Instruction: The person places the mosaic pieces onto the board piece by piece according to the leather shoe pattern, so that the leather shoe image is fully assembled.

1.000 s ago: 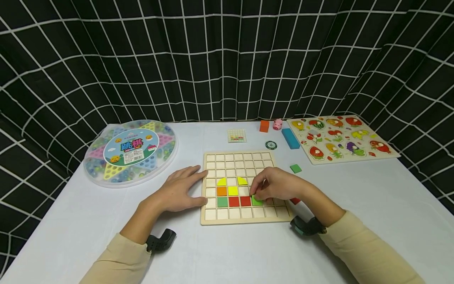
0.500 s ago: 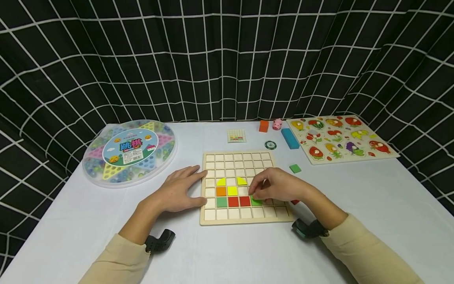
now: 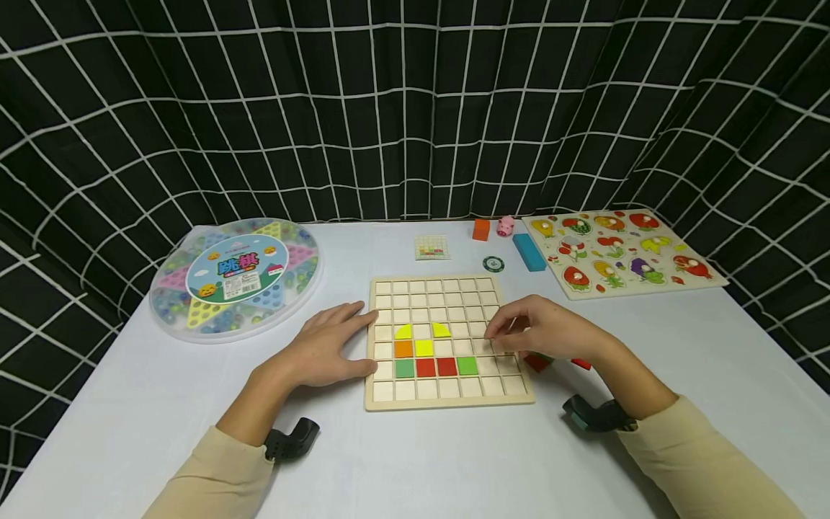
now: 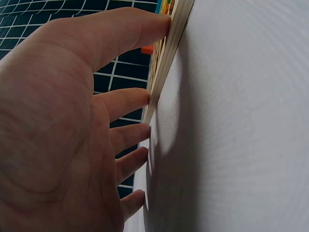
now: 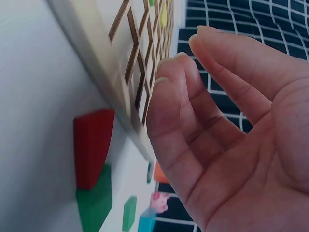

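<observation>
A wooden grid board (image 3: 447, 404) lies on the white table. My left hand (image 3: 324, 346) touches its left edge, thumb and fingers spread; the left wrist view has the thumb against the board's side. In the grid sit a light green tile (image 3: 467, 365), two red tiles (image 3: 436, 367), a darker green tile (image 3: 405, 368), an orange tile (image 3: 403, 349), a yellow square (image 3: 424, 348) and two yellow curved tiles (image 3: 442, 329). Over the board's right edge hovers my right hand (image 3: 541, 328), fingers bent, thumb apart, holding nothing. Below it lie a red piece (image 5: 94, 145) and a green piece (image 5: 95, 200).
Behind the board are a small pattern card (image 3: 431, 247), a round chip (image 3: 493, 264), an orange cube (image 3: 480, 230), a pink pig (image 3: 506, 226) and a blue block (image 3: 529, 252). A fruit puzzle board (image 3: 583, 290) stands far right, a round marble-game box (image 3: 236, 277) left.
My right hand has let go of the light green tile, which stays in its cell, and has moved right to the board's edge. The left hand has stayed in place.
</observation>
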A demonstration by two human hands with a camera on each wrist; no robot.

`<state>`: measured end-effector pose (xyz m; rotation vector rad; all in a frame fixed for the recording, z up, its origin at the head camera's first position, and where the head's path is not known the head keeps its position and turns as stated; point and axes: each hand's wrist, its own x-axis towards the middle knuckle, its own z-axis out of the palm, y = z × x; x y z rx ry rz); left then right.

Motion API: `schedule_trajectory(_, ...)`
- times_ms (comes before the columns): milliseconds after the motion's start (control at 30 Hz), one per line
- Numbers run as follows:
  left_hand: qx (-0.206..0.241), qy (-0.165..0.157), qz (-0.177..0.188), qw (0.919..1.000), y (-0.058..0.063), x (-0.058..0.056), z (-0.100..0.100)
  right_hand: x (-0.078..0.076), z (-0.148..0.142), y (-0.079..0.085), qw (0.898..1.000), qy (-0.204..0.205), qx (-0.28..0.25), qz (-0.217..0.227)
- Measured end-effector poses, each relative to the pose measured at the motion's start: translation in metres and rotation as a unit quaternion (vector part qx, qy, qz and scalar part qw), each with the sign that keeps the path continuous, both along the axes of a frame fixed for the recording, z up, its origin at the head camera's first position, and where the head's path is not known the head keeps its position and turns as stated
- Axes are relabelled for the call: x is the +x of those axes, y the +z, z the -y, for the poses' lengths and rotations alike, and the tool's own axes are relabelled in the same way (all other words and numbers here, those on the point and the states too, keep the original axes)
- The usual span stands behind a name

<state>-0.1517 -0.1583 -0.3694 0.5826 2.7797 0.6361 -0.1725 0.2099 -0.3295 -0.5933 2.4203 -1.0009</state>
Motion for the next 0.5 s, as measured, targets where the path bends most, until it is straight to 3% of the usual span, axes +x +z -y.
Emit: schedule_trajectory(500,0.000,-0.003,-0.001,1.0000,0.000,0.000,0.001,0.005,-0.040,-0.001,0.998,-0.043,0.040,-0.004)
